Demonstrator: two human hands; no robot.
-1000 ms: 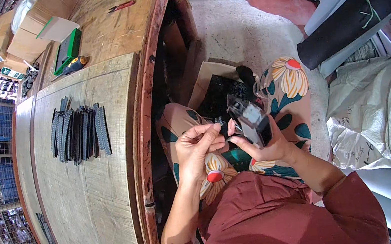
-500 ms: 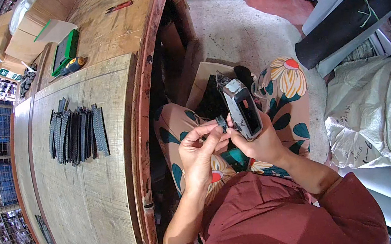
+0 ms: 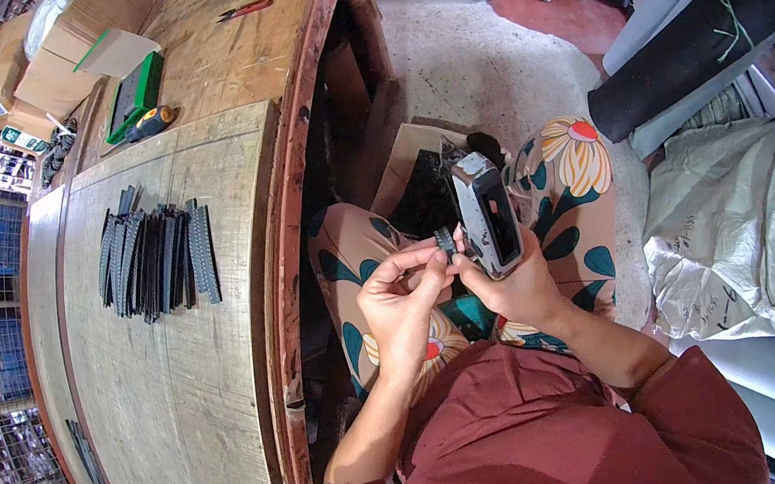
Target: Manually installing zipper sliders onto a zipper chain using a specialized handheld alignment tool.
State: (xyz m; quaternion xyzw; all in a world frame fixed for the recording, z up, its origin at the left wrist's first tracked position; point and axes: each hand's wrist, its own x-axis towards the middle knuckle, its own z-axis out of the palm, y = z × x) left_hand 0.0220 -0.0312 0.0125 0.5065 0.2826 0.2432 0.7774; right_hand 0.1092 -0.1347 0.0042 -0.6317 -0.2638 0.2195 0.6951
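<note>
Over my lap, my right hand [image 3: 520, 292] is wrapped around the lower end of a worn grey-and-black hand tool [image 3: 473, 199], shaped like a staple gun with a long dark opening. The tool stands nearly upright. Between the thumb and fingers of my left hand [image 3: 404, 305] is a short dark ribbed strip [image 3: 445, 239], bent into a small loop beside the tool. Both hands' fingertips meet near the strip, which partly hides its lower end. On the table to my left lies a pile of similar dark strips [image 3: 154, 257].
The wooden table [image 3: 171, 404] holds an orange-and-black screwdriver [image 3: 151, 123], a green tray [image 3: 154, 71], red-handled snips [image 3: 244, 9] and cardboard boxes [image 3: 67, 74]. An open carton [image 3: 401, 165] with dark contents stands beyond my knees. Rolled sheets [image 3: 678, 38] and a white sack [image 3: 741, 229] are at right.
The tool has tipped slightly more upright and shifted a little to the right. My left hand keeps its pinch on the strip, and the view has shifted slightly.
</note>
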